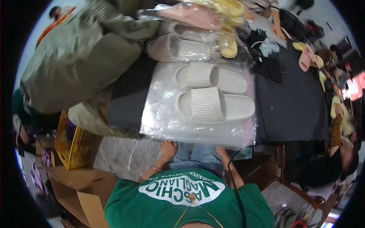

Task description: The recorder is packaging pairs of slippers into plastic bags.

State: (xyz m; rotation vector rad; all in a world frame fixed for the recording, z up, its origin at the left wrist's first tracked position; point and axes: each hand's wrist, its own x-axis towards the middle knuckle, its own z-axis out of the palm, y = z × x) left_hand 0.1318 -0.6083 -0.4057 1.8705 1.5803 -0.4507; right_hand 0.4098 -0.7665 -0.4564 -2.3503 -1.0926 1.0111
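A pair of off-white ribbed slide slippers, the nearer slipper (237,107) and the farther slipper (231,80), lies side by side on a stack of clear plastic bags (161,123) at the table's front edge. Below that edge, my left hand (168,149) rests on my jeans, its fingers partly in sight and holding nothing that I can see. My right hand (221,151) is also low by my lap, with its fingers hidden at the table edge. Neither hand touches the slippers.
Bagged grey slippers (182,48), a pink one (192,16) and yellow ones (229,41) are piled behind. An olive cloth (81,64) covers the left side. A yellow crate (78,150) and cardboard box (81,190) stand left. Another person's hand (279,31) is at the far right.
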